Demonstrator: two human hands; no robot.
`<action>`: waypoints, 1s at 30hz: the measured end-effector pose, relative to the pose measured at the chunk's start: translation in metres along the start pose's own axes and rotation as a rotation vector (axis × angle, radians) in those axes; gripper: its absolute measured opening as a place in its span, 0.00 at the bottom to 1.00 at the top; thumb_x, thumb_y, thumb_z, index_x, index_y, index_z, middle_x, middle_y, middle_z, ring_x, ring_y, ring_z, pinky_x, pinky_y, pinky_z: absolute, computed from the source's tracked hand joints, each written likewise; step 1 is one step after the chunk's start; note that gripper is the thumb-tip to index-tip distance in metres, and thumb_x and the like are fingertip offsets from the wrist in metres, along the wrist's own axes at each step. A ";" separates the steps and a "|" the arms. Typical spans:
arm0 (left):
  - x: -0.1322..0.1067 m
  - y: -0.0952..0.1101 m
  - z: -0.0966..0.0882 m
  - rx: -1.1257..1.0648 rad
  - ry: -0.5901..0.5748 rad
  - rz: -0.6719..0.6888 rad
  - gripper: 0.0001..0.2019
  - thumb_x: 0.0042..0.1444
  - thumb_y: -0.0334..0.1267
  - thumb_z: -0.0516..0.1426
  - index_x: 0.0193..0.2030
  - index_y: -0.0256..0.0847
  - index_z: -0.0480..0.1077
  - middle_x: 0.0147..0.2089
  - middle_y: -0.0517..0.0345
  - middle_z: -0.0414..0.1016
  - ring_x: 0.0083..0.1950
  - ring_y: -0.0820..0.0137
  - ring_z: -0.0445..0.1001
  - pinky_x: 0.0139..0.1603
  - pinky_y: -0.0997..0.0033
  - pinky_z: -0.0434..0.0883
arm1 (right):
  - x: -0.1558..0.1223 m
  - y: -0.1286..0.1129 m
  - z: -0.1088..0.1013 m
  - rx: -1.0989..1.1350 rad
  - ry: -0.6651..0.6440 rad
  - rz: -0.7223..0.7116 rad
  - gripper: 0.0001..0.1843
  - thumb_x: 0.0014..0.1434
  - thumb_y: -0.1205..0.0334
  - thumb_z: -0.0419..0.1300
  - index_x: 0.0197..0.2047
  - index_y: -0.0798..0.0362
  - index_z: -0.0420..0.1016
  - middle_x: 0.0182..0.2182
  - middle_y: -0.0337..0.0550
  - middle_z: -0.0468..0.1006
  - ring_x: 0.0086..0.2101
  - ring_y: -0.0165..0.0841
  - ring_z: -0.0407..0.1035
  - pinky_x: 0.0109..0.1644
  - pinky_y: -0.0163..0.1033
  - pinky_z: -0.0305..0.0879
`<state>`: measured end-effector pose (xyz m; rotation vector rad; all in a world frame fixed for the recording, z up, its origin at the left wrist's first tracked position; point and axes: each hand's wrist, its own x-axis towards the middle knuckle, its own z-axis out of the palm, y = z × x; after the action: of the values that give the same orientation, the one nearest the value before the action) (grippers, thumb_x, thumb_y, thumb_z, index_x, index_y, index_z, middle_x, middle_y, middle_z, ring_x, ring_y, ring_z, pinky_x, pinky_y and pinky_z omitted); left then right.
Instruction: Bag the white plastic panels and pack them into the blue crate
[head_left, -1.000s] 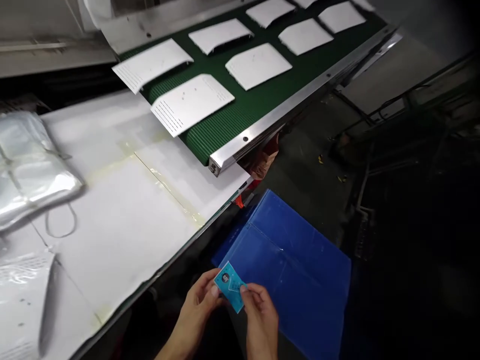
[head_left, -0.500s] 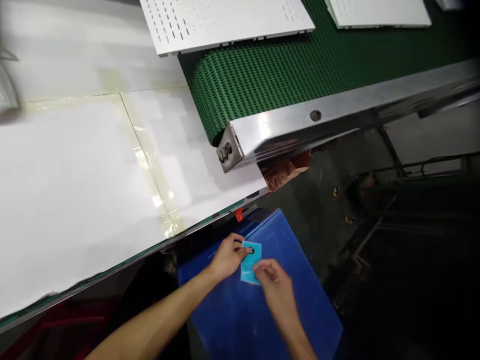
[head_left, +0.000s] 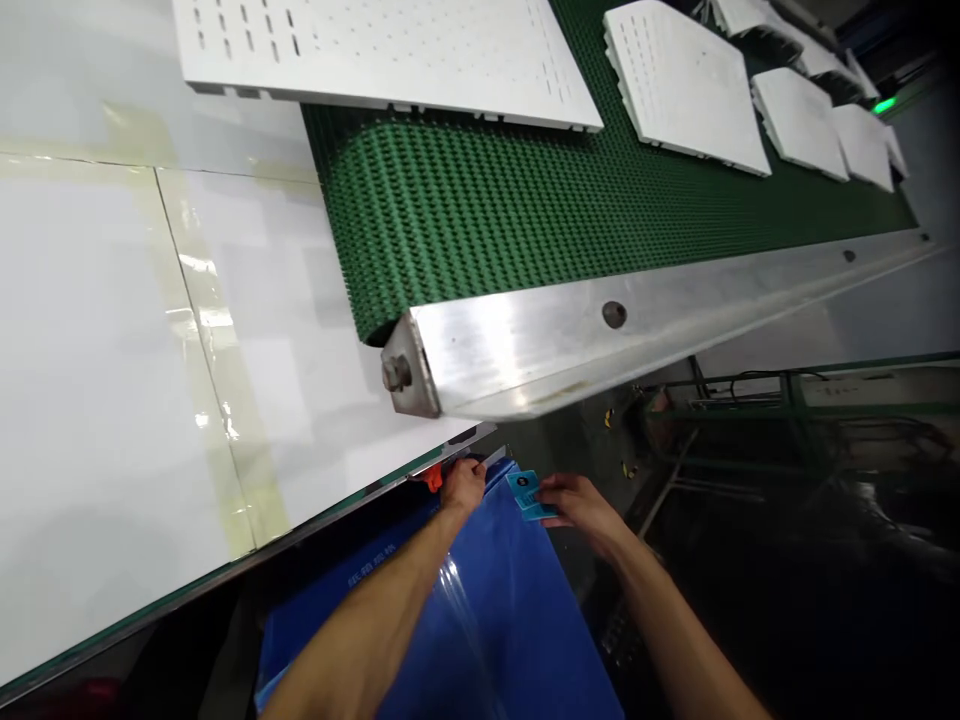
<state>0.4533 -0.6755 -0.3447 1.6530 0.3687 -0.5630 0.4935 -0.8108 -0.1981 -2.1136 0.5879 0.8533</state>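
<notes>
My right hand (head_left: 579, 503) pinches a small teal card (head_left: 527, 494) with a dark round mark, holding it over the far edge of a blue plastic sheet (head_left: 487, 620). My left hand (head_left: 463, 485) reaches to the far corner of that sheet, just under the white table's edge (head_left: 225, 570), beside a small orange piece (head_left: 433, 479). Its fingers are curled; what they hold, if anything, is hidden.
A green conveyor belt (head_left: 480, 200) with a metal side rail (head_left: 600, 330) carries several white perforated panels (head_left: 390, 45). The glossy white table (head_left: 112, 330) lies to the left. Dark floor and a green metal frame (head_left: 787, 410) are on the right.
My left hand let go of the teal card and reached to the sheet's far corner. My right hand now holds the card alone. My view moved closer to the conveyor.
</notes>
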 end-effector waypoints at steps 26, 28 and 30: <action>0.011 -0.025 0.002 -0.321 -0.038 -0.088 0.21 0.58 0.42 0.54 0.57 0.39 0.61 0.56 0.48 0.67 0.53 0.62 0.69 0.55 0.51 0.65 | 0.078 -0.019 -0.022 -0.088 -0.010 -0.290 0.09 0.42 0.60 0.64 0.28 0.51 0.70 0.25 0.36 0.72 0.28 0.31 0.68 0.32 0.38 0.65; 0.012 -0.028 0.000 -0.330 -0.028 -0.075 0.21 0.59 0.42 0.54 0.57 0.39 0.60 0.55 0.48 0.68 0.52 0.62 0.69 0.54 0.52 0.66 | 0.084 -0.025 -0.013 -0.126 -0.065 -0.300 0.08 0.42 0.61 0.63 0.29 0.51 0.70 0.24 0.34 0.73 0.28 0.30 0.67 0.32 0.36 0.63; 0.011 -0.032 -0.003 -0.314 -0.010 -0.065 0.22 0.59 0.44 0.53 0.58 0.38 0.60 0.57 0.47 0.66 0.56 0.61 0.67 0.56 0.51 0.63 | 0.085 -0.027 -0.003 -0.165 -0.140 -0.302 0.08 0.43 0.62 0.63 0.30 0.51 0.71 0.24 0.34 0.73 0.27 0.29 0.67 0.31 0.35 0.61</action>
<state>0.4452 -0.6678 -0.3771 1.3394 0.4796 -0.5324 0.5688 -0.8077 -0.2453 -2.1952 0.1230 0.8908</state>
